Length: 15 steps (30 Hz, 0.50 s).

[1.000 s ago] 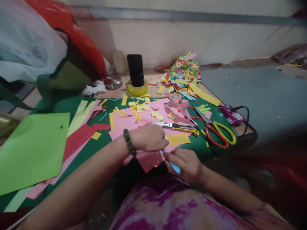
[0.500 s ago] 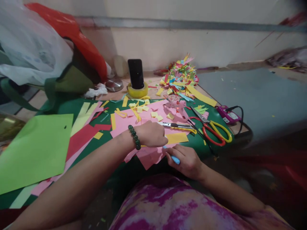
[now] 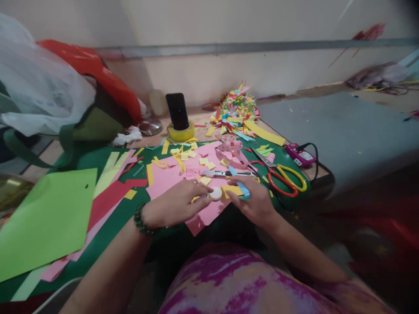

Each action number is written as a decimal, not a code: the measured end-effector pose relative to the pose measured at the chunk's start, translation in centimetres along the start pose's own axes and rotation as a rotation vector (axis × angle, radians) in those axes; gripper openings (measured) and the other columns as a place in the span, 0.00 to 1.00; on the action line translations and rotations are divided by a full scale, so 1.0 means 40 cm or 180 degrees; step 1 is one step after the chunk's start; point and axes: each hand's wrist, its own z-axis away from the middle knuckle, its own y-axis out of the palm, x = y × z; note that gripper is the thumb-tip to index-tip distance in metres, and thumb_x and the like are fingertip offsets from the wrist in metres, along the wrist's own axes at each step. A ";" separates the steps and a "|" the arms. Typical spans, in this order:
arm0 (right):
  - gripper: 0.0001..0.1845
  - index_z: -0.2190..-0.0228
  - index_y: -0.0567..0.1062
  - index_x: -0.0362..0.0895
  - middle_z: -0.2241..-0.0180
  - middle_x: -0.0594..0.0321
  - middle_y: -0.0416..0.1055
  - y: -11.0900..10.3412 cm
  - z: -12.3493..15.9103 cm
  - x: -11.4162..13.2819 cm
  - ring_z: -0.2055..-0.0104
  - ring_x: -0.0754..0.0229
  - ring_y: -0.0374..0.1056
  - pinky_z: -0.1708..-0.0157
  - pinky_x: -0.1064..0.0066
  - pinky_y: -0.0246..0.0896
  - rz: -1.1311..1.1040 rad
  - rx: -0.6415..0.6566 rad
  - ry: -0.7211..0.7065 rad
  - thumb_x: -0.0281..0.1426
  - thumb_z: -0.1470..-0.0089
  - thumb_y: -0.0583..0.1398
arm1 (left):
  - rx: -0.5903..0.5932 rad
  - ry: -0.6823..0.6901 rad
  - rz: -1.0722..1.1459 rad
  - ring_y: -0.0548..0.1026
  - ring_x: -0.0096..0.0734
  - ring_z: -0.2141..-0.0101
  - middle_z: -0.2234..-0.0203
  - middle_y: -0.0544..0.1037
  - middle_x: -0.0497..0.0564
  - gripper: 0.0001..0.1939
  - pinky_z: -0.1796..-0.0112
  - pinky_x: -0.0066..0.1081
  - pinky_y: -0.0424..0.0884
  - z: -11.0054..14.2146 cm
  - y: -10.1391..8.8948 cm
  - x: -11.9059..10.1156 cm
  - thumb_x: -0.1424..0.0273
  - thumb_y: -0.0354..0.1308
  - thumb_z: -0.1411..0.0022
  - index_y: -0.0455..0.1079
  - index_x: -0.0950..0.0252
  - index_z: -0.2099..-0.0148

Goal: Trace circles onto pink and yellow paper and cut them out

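Note:
My left hand [image 3: 183,200], with a dark green bead bracelet on the wrist, has its thumb and forefinger at the edge of a small white disc [image 3: 215,193], seemingly pinching it. My right hand [image 3: 257,200] holds a light blue paper strip [image 3: 242,188] that sticks up past its fingers, the thumb pointing toward the disc. Below both hands lie pink paper [image 3: 204,218] and a yellow paper piece [image 3: 234,190]. A utility knife [image 3: 218,173] rests just beyond them. Behind it sits a pink glue gun [image 3: 231,147].
Scissors [image 3: 283,179] with red and yellow handles lie at right, near a purple power adapter [image 3: 300,155]. A phone [image 3: 177,111] stands in a yellow tape roll [image 3: 181,132]. A pile of colourful paper strips [image 3: 236,107] is at the back. Green paper [image 3: 49,218] lies left.
My left hand has drawn back to the left, and the white disc now shows at its fingertips. My right hand has opened its grip somewhat, raising the blue strip upright. The view has shifted.

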 end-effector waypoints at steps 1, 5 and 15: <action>0.13 0.57 0.71 0.44 0.63 0.54 0.78 0.016 -0.004 0.000 0.59 0.51 0.74 0.58 0.60 0.71 0.0101 0.0125 -0.0096 0.34 0.43 0.62 | -0.0108 -0.0051 0.0003 0.76 0.36 0.58 0.56 0.80 0.52 0.17 0.56 0.33 0.68 0.017 0.011 0.005 0.64 0.46 0.32 0.74 0.61 0.52; 0.23 0.53 0.70 0.42 0.59 0.51 0.76 0.073 -0.011 -0.005 0.56 0.48 0.73 0.57 0.57 0.71 0.0205 0.0624 -0.0075 0.35 0.50 0.66 | -0.0234 -0.0267 -0.0041 0.72 0.40 0.48 0.50 0.77 0.55 0.16 0.45 0.46 0.60 0.064 0.069 0.020 0.68 0.46 0.33 0.73 0.62 0.50; 0.21 0.53 0.67 0.47 0.59 0.58 0.75 0.008 -0.001 -0.046 0.58 0.52 0.73 0.56 0.59 0.69 0.0035 0.0455 0.0626 0.31 0.49 0.62 | -0.0130 -0.0470 -0.0224 0.70 0.44 0.46 0.48 0.75 0.56 0.14 0.44 0.56 0.56 0.078 0.130 0.002 0.69 0.45 0.33 0.71 0.63 0.66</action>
